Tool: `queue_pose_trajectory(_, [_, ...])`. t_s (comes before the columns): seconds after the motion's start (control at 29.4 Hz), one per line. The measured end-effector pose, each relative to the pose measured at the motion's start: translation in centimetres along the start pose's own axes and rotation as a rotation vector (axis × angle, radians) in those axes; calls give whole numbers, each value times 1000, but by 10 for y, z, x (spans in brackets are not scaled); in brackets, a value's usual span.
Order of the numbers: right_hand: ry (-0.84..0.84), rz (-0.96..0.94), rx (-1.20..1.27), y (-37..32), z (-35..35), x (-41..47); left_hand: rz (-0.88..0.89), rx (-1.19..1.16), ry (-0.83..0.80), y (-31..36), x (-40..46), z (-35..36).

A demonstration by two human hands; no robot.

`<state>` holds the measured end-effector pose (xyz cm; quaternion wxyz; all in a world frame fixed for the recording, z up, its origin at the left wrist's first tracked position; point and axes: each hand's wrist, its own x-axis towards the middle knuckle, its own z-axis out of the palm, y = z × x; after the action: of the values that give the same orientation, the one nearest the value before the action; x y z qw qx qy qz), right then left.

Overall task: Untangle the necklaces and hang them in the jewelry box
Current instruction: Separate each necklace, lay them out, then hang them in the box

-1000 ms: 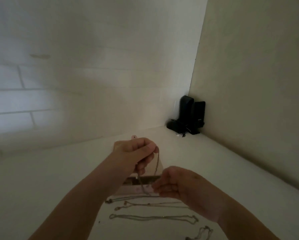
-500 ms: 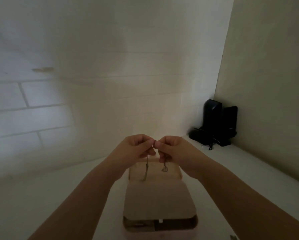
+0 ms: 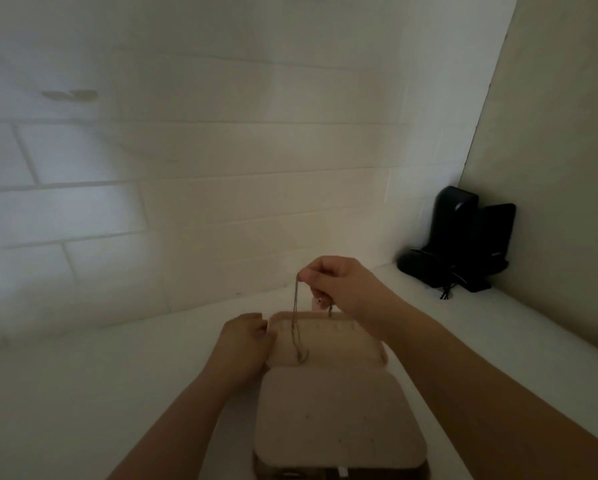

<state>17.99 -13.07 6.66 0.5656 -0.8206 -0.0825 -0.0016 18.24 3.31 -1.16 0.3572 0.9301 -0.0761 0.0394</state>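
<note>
Right hand (image 3: 339, 285): raised above the far edge of the jewelry box (image 3: 335, 424), fingertips pinching the top of a necklace (image 3: 296, 327). Chain hangs straight down from the pinch, long axis near vertical, lower end reaching the inner face of the upright lid (image 3: 342, 344). A second short strand or clasp end dangles under the same hand, too small to make out.

Left hand (image 3: 247, 337): lower, at the lid's left edge, fingers curled against it; grip looks like a steadying hold on the lid, though the contact itself is partly hidden.

Key relation: a faint row of hook marks runs along the top of the lid, directly below the right hand and just right of where the chain hangs. Judgement: right hand is the nearer one for hooking; a small lowering and sideways shift should bring the chain onto a hook.

Box contents: padded insert covers the base; no necklace seen hung yet. Dark device (image 3: 464, 244) sits in the far corner of the counter (image 3: 83, 393), well apart.
</note>
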Motion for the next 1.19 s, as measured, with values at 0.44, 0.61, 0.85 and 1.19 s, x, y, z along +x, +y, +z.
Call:
queue_pose_trajectory(0.44, [77,-146,18,-49,-5,7,-29,-834,123,18,-15,-14])
queue_pose_trajectory(0.61, [30,-111,-161,-39,4,-4,-16,-853,92,24,-17,-17])
queue_pose_trajectory(0.85, [8,-172,-590,-27,23,-7,103,-710,92,18,-17,-10])
queue_pose_trajectory(1.19, [318,-226,-712,-12,48,-22,137,-621,383,26,-22,-13])
